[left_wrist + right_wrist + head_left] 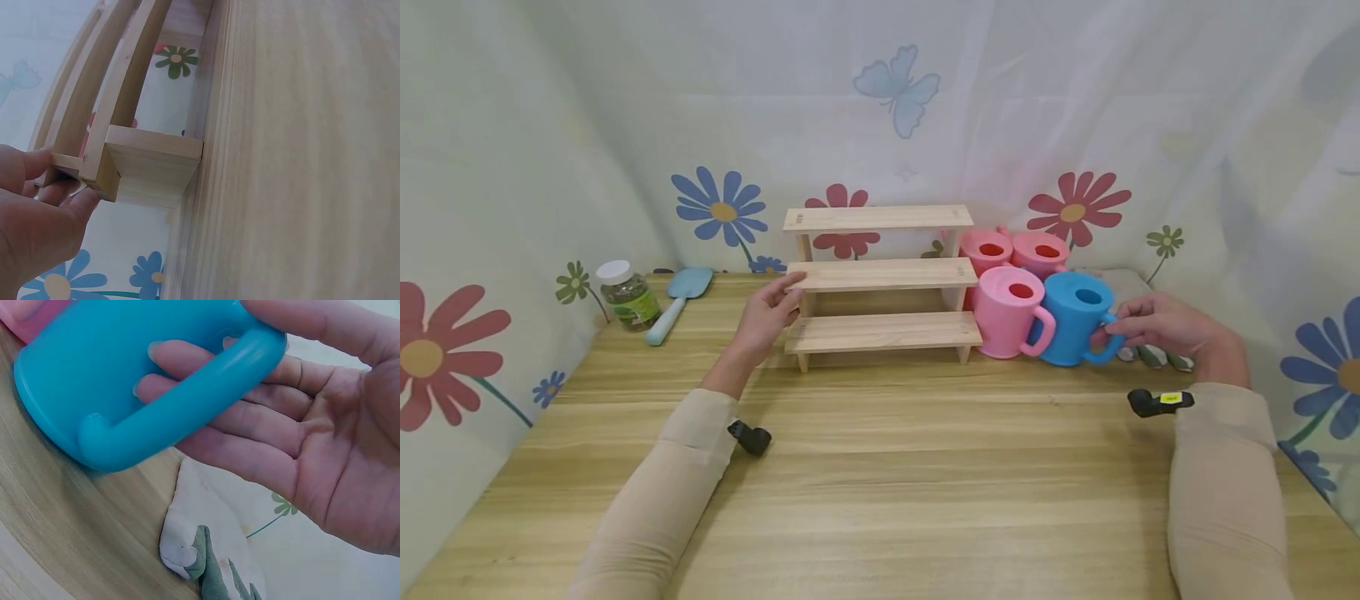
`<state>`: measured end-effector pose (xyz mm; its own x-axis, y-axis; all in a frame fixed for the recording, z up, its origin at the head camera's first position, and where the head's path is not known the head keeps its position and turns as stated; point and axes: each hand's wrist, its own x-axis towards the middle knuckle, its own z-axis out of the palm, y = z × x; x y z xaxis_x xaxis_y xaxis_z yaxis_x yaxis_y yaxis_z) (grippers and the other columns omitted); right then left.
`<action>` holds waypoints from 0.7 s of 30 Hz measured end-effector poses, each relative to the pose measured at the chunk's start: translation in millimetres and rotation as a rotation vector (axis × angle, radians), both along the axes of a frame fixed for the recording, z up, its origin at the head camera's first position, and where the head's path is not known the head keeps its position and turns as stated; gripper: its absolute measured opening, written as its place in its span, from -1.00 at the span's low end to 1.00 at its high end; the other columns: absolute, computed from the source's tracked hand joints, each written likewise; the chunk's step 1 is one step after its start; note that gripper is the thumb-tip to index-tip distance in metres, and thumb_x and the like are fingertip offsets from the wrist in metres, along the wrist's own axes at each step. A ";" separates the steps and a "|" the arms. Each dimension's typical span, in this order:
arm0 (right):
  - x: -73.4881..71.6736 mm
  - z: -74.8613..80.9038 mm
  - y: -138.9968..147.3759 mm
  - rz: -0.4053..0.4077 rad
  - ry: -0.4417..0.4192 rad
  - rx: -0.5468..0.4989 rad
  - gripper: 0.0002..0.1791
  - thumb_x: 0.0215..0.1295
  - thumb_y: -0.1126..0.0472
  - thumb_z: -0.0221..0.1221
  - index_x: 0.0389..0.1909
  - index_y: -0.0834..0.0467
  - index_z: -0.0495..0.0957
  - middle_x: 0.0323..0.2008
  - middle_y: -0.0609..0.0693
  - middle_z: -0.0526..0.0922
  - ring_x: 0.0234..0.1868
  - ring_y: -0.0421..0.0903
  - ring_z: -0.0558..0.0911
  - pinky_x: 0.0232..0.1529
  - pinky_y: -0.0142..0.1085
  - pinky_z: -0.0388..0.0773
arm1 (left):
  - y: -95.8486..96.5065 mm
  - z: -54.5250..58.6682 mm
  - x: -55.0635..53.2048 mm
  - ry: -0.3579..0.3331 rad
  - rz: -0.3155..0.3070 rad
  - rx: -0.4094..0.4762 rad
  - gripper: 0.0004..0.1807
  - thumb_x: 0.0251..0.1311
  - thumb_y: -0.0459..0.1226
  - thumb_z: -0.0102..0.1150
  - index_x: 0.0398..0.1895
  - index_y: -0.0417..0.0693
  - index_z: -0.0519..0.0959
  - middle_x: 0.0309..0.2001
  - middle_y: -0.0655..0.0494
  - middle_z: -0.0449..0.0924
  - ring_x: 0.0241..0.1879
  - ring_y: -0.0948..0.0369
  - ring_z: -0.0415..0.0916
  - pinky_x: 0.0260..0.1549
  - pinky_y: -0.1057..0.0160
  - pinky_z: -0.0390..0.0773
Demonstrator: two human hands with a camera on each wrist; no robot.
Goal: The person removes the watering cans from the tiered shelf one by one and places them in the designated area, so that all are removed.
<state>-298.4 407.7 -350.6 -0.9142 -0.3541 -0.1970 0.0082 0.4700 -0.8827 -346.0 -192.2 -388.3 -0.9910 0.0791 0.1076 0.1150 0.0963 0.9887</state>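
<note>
A three-tier wooden shelf (880, 273) stands at the back of the table. My left hand (767, 312) grips the left end of its middle tier, the thumb above and the fingers beneath in the left wrist view. At the shelf's right, a blue watering can (1071, 321) stands upright on the table. My right hand (1161, 325) holds its handle (187, 394), with the thumb at the handle's top and the fingers passed through the loop. A pink watering can (1003, 312) is between the shelf and the blue one. Two more pink watering cans (1040, 250) stand behind.
On the left are a clear jar (628, 296) with a white lid and a light-blue hand shovel (679, 304). A white and green cloth item (187, 544) lies behind my right hand, partly hidden. A flowered curtain (737, 108) hangs behind the wooden table (925, 475).
</note>
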 end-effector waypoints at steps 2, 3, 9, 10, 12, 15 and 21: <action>-0.1 -0.1 -1.1 0.024 -0.002 -0.003 -0.70 0.49 0.26 0.13 -0.08 0.50 0.53 -0.06 0.22 0.71 -0.01 0.01 0.70 0.03 -0.09 0.63 | -0.5 0.8 -0.5 -0.003 0.001 0.000 -0.53 0.52 -0.29 -0.03 0.44 -0.12 0.37 0.01 -0.21 0.39 -0.01 0.15 0.40 0.26 0.00 0.41; -0.2 -0.2 -1.5 0.035 -0.003 -0.001 -0.69 0.49 0.26 0.13 -0.04 0.50 0.53 -0.06 0.23 0.71 0.00 0.01 0.70 0.03 -0.12 0.63 | -0.6 1.3 -0.4 -0.006 0.002 0.001 -0.54 0.52 -0.31 -0.03 0.44 -0.14 0.37 0.00 -0.20 0.39 -0.01 0.14 0.40 0.27 0.00 0.40; -0.6 1.8 -4.6 0.070 0.000 0.023 -0.65 0.49 0.25 0.13 0.04 0.50 0.51 -0.06 0.19 0.72 -0.01 -0.02 0.71 0.03 -0.19 0.63 | -0.1 0.8 1.1 -0.006 0.015 -0.004 -0.54 0.52 -0.27 0.00 0.43 -0.09 0.39 -0.10 0.02 0.41 -0.07 0.20 0.39 0.24 0.02 0.43; -0.9 2.1 -5.0 0.072 0.003 0.029 -0.65 0.49 0.24 0.13 0.05 0.50 0.51 -0.06 0.19 0.72 -0.01 -0.02 0.71 0.03 -0.18 0.63 | 0.2 0.7 1.7 -0.003 0.019 -0.007 -0.54 0.51 -0.25 0.01 0.43 -0.07 0.40 -0.11 0.05 0.41 -0.08 0.22 0.39 0.23 0.03 0.44; -1.4 2.7 -5.3 0.077 0.009 0.041 -0.64 0.50 0.24 0.13 0.05 0.50 0.51 -0.05 0.20 0.72 0.00 0.00 0.70 0.06 -0.13 0.62 | 0.8 0.8 2.8 0.005 0.028 -0.015 -0.54 0.51 -0.22 0.02 0.42 -0.04 0.42 -0.13 0.09 0.41 -0.09 0.24 0.40 0.23 0.06 0.45; -0.6 4.5 -3.8 0.055 0.016 0.108 -0.58 0.48 0.16 0.16 0.11 0.45 0.52 -0.01 0.22 0.70 0.05 0.08 0.67 0.10 0.02 0.59 | 1.1 0.9 3.4 0.017 0.033 -0.019 -0.55 0.51 -0.21 0.02 0.41 -0.04 0.43 -0.14 0.09 0.41 -0.09 0.23 0.40 0.22 0.07 0.47; 14.8 30.4 -2.0 -0.086 0.163 0.444 -0.24 0.35 -0.22 0.21 0.26 0.35 0.45 0.06 0.27 0.61 0.05 0.24 0.60 0.02 0.17 0.59 | -2.8 2.3 4.0 0.023 0.029 0.003 -0.49 0.50 -0.21 0.04 0.46 -0.05 0.35 0.16 -0.12 0.43 0.19 0.08 0.41 0.24 0.05 0.44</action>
<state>-283.7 405.7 -320.2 -0.9680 -0.1901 -0.1636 -0.0584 0.8054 -0.5899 -342.1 -195.0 -386.0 -0.9902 0.0502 0.1302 0.1346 0.0971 0.9861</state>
